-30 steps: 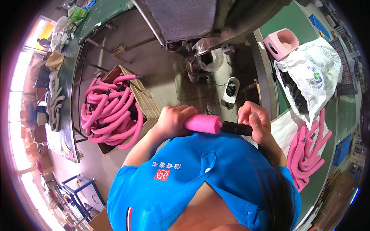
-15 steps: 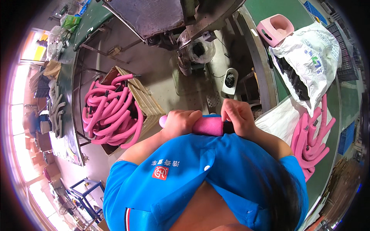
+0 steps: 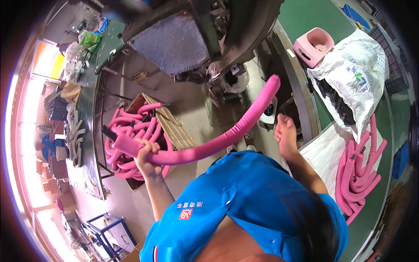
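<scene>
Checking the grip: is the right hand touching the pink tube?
Apart. The head view shows the right hand open, floor visible between it and the pink tube.

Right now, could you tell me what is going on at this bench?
A person in a blue shirt holds a long, curved pink foam-covered tube in the left hand, gripping it near its left end above a wooden crate full of similar pink tubes. The right hand is open and off the tube, fingers spread. More pink tubes lie on the right beside a white sack.
</scene>
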A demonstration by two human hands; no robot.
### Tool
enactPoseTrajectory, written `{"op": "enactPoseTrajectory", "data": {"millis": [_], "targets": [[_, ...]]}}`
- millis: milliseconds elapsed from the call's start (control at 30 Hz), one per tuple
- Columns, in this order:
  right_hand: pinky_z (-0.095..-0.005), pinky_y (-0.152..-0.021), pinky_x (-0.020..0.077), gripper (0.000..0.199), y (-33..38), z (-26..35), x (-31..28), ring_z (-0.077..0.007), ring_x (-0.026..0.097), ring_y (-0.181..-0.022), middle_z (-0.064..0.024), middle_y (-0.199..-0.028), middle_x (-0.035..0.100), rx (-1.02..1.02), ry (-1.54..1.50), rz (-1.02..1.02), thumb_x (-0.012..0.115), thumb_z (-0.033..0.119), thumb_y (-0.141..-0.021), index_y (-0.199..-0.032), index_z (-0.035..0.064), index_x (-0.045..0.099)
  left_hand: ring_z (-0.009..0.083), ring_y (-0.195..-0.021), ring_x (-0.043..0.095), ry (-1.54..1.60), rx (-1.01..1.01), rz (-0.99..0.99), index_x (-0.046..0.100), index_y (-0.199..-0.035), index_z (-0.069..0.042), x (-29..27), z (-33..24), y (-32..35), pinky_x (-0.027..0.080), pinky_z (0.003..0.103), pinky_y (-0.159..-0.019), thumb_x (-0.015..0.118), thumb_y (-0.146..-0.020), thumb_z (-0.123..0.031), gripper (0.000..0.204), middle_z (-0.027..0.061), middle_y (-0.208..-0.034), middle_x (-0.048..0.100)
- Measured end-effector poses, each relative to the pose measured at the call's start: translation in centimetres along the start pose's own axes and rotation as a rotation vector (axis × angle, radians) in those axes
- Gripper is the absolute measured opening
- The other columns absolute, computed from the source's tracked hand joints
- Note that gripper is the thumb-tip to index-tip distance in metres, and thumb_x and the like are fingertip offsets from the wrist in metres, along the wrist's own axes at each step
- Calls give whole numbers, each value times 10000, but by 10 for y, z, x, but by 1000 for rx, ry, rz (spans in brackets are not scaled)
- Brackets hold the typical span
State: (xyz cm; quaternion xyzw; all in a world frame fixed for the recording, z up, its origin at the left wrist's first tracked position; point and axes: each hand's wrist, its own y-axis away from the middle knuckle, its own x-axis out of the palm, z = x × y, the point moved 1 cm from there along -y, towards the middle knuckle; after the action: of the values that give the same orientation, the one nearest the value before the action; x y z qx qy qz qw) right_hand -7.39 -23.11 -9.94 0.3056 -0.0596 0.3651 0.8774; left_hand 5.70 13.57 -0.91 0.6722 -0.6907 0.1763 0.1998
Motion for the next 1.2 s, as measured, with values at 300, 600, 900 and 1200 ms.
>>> {"op": "enactPoseTrajectory", "data": {"millis": [300, 600, 900, 1200], "targets": [[-262, -707, 439, 440, 12, 13, 30, -125, 557, -835, -34, -911, 568, -407, 214, 1013, 814, 308, -648, -921, 39, 598, 214, -687, 552, -9, -619, -144, 532, -1011, -57, -15, 148, -27, 481, 361, -676, 617, -781, -266, 322, 59, -778, 567], [-359, -780, 476, 544, 52, -2, 24, -265, 605, -911, -128, -1001, 605, -742, 638, 755, 797, 256, -621, -1061, 30, 569, 354, -1266, 348, -42, 253, 1041, -108, -1425, -120, 206, 78, 16, 293, 492, -1023, 665, -802, -322, 1014, 212, -1439, 191], [-342, -759, 484, 442, 76, -11, 7, -206, 616, -877, -106, -943, 634, -571, 492, 590, 780, 194, -665, -1034, 44, 587, 233, -716, 582, -131, 143, 1053, 177, -1177, -180, 247, 81, 42, 509, 340, -610, 666, -726, 12, 692, 183, -1027, 441], [-268, -731, 464, 396, 65, -49, 1, -87, 563, -864, -50, -918, 618, -73, -44, 765, 747, 90, -696, -1053, 54, 579, 164, -775, 558, -182, -409, 1050, 165, -1228, -137, 204, 91, 62, 494, 328, -696, 706, -660, 57, 808, 70, -891, 513]]}}
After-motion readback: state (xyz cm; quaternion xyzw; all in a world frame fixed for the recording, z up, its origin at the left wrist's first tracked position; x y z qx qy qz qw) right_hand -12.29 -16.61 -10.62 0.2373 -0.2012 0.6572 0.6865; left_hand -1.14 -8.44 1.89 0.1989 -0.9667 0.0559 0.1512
